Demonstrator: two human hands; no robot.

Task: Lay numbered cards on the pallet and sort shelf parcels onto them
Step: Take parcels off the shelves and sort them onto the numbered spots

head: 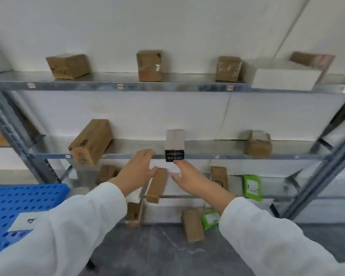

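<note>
A white box with a black end panel (175, 145) stands on the middle shelf (237, 156), its end over the front edge. My left hand (136, 172) is stretched out with straight fingers, just left of and below that box, not touching it. My right hand (190, 179) reaches up from below with straight fingers, its fingertips at the box's black end. Both hands hold nothing. The blue pallet (26, 200) lies at the lower left with a white card marked 4 (25, 221) on it, partly hidden by my left sleeve.
Brown cardboard parcels sit on the top shelf (69, 66), (149, 65), (228, 68), beside a white box (285, 76). More brown parcels are on the middle shelf (92, 141), (259, 144) and lower shelves (157, 185). Green pouches (251, 187) lie low right. Grey shelf uprights stand left and right.
</note>
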